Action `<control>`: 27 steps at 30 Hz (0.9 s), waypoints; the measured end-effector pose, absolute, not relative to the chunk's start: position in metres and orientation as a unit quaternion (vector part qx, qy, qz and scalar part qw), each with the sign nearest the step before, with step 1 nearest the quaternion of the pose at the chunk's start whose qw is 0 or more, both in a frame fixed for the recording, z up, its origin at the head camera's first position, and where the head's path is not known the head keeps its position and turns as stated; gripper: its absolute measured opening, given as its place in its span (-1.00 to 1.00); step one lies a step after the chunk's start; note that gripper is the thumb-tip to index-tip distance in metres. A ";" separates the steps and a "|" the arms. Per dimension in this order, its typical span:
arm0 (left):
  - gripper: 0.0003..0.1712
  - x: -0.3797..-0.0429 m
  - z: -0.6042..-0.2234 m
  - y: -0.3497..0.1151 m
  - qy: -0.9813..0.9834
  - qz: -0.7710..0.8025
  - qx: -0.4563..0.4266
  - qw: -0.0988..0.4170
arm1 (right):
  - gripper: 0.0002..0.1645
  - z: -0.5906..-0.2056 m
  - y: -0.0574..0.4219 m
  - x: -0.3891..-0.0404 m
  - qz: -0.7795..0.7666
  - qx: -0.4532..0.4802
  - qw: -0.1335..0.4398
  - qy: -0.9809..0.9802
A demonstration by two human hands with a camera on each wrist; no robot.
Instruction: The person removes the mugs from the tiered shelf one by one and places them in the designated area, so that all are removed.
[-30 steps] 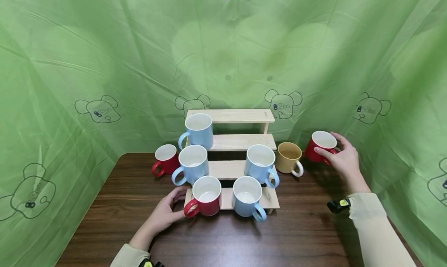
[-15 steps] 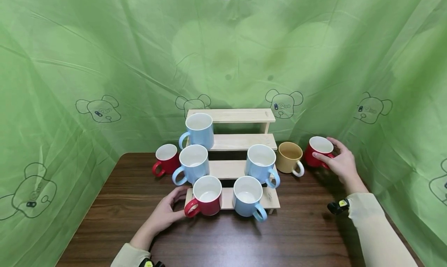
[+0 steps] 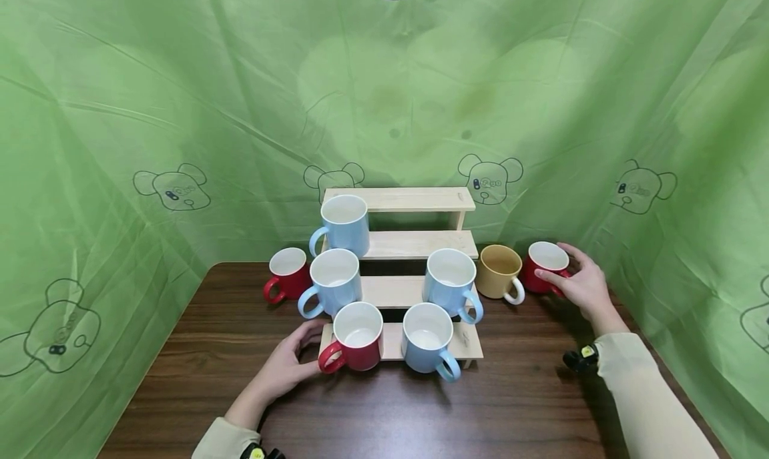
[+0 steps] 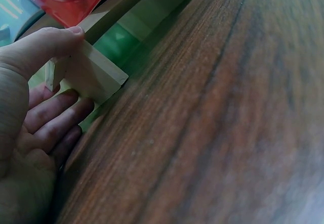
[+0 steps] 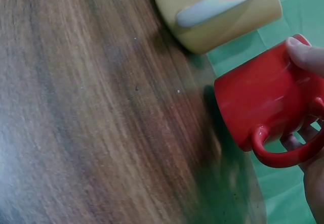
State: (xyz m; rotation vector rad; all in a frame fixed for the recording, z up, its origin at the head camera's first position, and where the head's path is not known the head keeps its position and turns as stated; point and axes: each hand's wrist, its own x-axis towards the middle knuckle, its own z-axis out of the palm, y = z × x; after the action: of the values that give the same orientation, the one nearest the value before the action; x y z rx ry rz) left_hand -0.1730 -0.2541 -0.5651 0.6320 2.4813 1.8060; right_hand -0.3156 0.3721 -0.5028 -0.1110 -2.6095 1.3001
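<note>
At the right back of the table, my right hand (image 3: 584, 287) holds a red mug (image 3: 533, 277) with a white inside, thumb on the near side and fingers round the far side. The mug (image 5: 263, 92) looks upright, at or just above the tabletop; I cannot tell which. Left of it stands a yellow mug (image 3: 494, 280) with a white handle. My left hand (image 3: 284, 367) grips the left end of the lowest step of a stepped wooden rack (image 3: 414, 244), its thumb (image 4: 55, 39) on the board's edge. Another red mug (image 3: 363, 355) sits on that step beside the hand.
Several light blue mugs stand on the rack, including one at the front right (image 3: 420, 352) and one up at the left (image 3: 351, 235). A third red mug (image 3: 293, 282) is on the table left of the rack. Green cloth (image 3: 240, 112) hangs behind the dark wooden table (image 3: 384, 419).
My right hand has lowered the red mug and brought it slightly left, closer to the yellow mug. The left hand has stayed at the rack's end.
</note>
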 end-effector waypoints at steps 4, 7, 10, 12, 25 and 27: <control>-0.20 -0.173 -0.565 -0.254 0.792 0.577 0.202 0.002 | 0.19 -0.507 0.373 -0.316 0.439 -0.044 0.106 -0.891; -0.20 -0.173 -0.566 -0.254 0.792 0.576 0.203 0.002 | 0.20 -0.510 0.373 -0.316 0.435 -0.047 0.101 -0.894; -0.20 -0.173 -0.567 -0.254 0.793 0.574 0.202 0.004 | 0.20 -0.511 0.373 -0.317 0.436 -0.047 0.098 -0.893; -0.20 -0.173 -0.568 -0.254 0.795 0.573 0.199 0.005 | 0.20 -0.513 0.374 -0.317 0.440 -0.045 0.097 -0.891; -0.19 -0.174 -0.568 -0.256 0.791 0.577 0.201 0.003 | 0.25 -0.517 0.378 -0.322 0.449 -0.031 0.079 -0.890; -0.19 -0.174 -0.568 -0.256 0.791 0.577 0.201 0.003 | 0.25 -0.517 0.377 -0.322 0.455 -0.031 0.074 -0.887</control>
State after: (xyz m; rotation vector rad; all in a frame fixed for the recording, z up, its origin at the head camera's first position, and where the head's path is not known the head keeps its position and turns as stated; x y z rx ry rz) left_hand -0.1736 -0.2557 -0.5679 0.6314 2.4815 1.8091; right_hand -0.3224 0.3774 -0.5173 -0.0917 -2.6618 1.3644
